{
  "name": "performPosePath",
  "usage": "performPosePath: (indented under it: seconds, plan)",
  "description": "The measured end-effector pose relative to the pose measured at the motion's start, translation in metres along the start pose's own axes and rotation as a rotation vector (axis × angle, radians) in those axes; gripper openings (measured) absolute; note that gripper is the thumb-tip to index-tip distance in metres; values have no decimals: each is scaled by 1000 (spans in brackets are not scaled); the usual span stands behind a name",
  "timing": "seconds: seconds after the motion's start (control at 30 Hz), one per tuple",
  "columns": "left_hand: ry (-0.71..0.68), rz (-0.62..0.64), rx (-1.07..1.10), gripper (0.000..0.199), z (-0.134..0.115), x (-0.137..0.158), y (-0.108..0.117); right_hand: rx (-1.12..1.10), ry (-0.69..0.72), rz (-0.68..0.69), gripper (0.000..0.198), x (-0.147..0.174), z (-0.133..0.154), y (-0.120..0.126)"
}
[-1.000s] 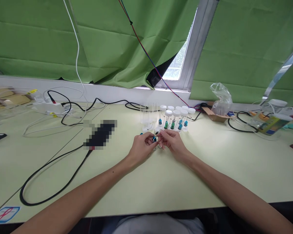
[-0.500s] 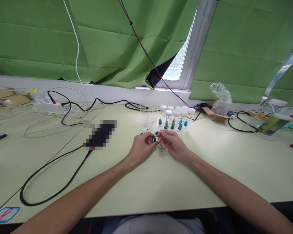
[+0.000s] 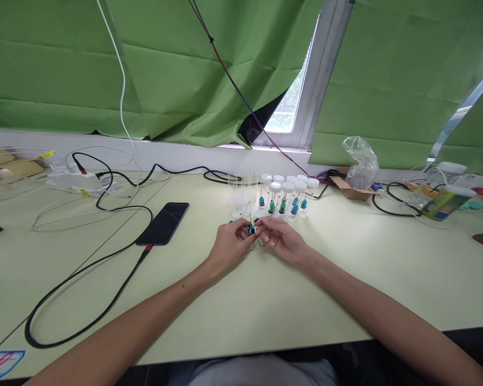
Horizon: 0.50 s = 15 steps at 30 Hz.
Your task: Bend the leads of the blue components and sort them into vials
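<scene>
Over the middle of the table my left hand (image 3: pixel 228 244) pinches a small blue part (image 3: pixel 251 229) between thumb and fingers. A thin upright wire or rod rises just above that part. My right hand (image 3: pixel 285 240) meets it from the other side, thumb and fingertips pressed together; whatever they grip is too small to make out. Thin bent metal pieces (image 3: pixel 261 243) show just below the fingertips. Behind both hands stand several clear tubes (image 3: pixel 282 198) with white caps, holding blue and green parts with thin wires. Beside them are open clear tubes (image 3: pixel 241 190).
To the left lies a black phone (image 3: pixel 163 223) with a black cable (image 3: pixel 89 316) looping towards the front edge. A white power strip (image 3: pixel 74 182) sits farther back. At the back right are a cardboard box (image 3: pixel 351 188) with a plastic bag (image 3: pixel 362 163) and a yellow-green labelled jar (image 3: pixel 446 202).
My right fingertips have shifted slightly left against the blue part, and a thin upright wire now shows above it. The whole view has moved a little; both arms keep nearly the same pose.
</scene>
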<state>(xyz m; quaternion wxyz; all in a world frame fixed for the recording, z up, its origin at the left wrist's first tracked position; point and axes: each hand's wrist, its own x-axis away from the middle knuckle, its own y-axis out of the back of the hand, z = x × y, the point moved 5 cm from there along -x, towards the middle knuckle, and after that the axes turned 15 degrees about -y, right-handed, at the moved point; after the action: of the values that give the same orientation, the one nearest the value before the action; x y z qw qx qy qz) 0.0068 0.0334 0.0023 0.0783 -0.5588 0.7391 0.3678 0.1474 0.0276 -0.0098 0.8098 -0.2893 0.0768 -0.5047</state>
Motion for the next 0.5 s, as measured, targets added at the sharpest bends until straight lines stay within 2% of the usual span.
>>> performPosePath:
  seconds: [0.3, 0.5]
  plan:
    - [0, -12, 19, 41, 0, -1, 1, -2, -15, 17, 22, 2, 0, -5]
    - [-8, -16, 41, 37, 1, -1, 1, -1, -9, 18, 22, 2, 0, -5]
